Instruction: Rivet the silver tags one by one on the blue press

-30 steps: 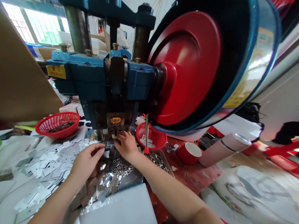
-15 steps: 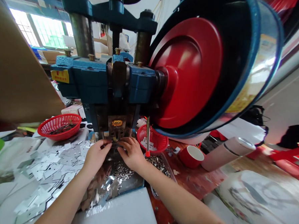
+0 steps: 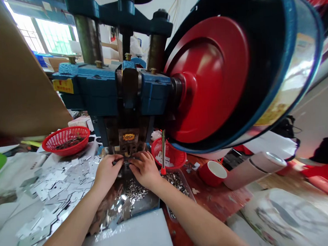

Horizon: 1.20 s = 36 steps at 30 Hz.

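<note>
Both my hands are at the foot of a blue punch press (image 3: 102,93), just below its ram (image 3: 128,137). My left hand (image 3: 108,170) is closed, thumb against fingers, at the left side of the die. On the other side my right hand (image 3: 144,168) has its fingers bent together over the die. Whatever lies between the fingertips is dark, thin and mostly hidden. Small shiny metal bits (image 3: 134,188) lie on the press bed below my hands, with larger scraps (image 3: 121,204) nearer me.
Flat metal plates (image 3: 54,184) are heaped at left beside a red basket (image 3: 83,136) of parts. At right are another red basket (image 3: 176,155), a tub of metal bits (image 3: 180,182), a red cup (image 3: 212,173) and a pink flask (image 3: 254,169). A large red flywheel (image 3: 208,76) overhangs the right side.
My hands stay at the die with only a slight shift of the fingers. The whole view has shifted a little; the press and the things around it stand as before.
</note>
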Tool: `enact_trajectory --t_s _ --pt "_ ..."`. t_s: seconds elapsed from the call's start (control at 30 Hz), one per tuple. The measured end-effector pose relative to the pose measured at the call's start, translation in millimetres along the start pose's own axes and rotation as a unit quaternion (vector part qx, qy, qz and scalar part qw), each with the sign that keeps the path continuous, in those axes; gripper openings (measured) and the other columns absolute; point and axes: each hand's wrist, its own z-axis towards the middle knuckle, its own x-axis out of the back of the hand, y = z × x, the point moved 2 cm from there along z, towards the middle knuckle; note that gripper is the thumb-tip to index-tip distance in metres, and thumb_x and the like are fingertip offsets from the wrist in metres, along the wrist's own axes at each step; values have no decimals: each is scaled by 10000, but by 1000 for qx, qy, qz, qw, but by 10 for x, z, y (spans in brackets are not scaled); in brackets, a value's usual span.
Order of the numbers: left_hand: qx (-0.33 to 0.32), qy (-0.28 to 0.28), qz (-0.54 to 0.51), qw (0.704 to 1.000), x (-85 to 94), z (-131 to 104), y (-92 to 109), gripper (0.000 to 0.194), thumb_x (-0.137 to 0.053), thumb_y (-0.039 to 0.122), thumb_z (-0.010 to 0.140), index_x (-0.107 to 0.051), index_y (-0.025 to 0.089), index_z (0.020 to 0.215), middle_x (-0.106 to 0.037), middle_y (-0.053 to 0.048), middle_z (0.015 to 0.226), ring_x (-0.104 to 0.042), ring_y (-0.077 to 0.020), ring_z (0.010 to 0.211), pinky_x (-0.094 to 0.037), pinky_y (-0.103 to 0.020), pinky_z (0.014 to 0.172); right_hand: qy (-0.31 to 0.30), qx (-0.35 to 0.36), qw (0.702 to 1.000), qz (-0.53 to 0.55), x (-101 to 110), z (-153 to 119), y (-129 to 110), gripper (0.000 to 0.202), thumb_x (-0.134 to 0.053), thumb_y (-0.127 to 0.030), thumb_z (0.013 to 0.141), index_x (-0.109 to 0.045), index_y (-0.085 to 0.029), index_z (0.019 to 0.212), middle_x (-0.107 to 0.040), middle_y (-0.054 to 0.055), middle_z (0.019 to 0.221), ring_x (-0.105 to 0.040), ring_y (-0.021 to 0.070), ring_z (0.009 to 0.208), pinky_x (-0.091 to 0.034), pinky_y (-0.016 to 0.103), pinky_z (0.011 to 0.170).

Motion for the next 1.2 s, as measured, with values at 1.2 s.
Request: enact_trajectory --t_s 1.2 --pt "-92 -151 255 951 783 -997 -927 591 -585 619 698 -619 260 1167 -504 -100 1361 -479 -332 1216 -374 -460 1016 47 -247 917 310 -107 -132 313 413 -503 -529 828 -656 -204 1033 -673 86 1004 -611 220 934 -454 342 845"
